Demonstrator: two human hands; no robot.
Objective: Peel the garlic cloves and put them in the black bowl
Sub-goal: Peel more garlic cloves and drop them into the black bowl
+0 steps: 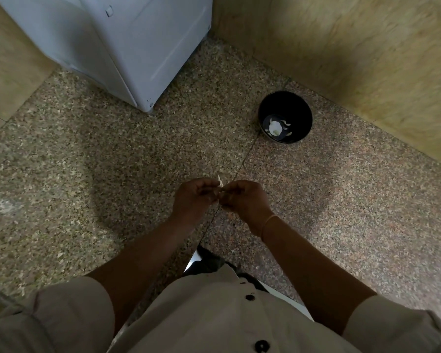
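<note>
Careful: the garlic clove (221,186) is nearly hidden, pinched between the fingertips of your left hand (194,197) and right hand (242,200). Both hands are curled and meet on it, with a pale sliver of skin poking up. You're holding it in mid-air, well apart from the black bowl (302,115) ahead to your right. Likely failure: the skin tears free suddenly and the clove pops out onto the speckled stone surface (112,161), where pale bits are hard to spot.

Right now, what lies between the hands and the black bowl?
From the right hand to the bowl, only bare speckled stone and a thin seam, in the head view.
</note>
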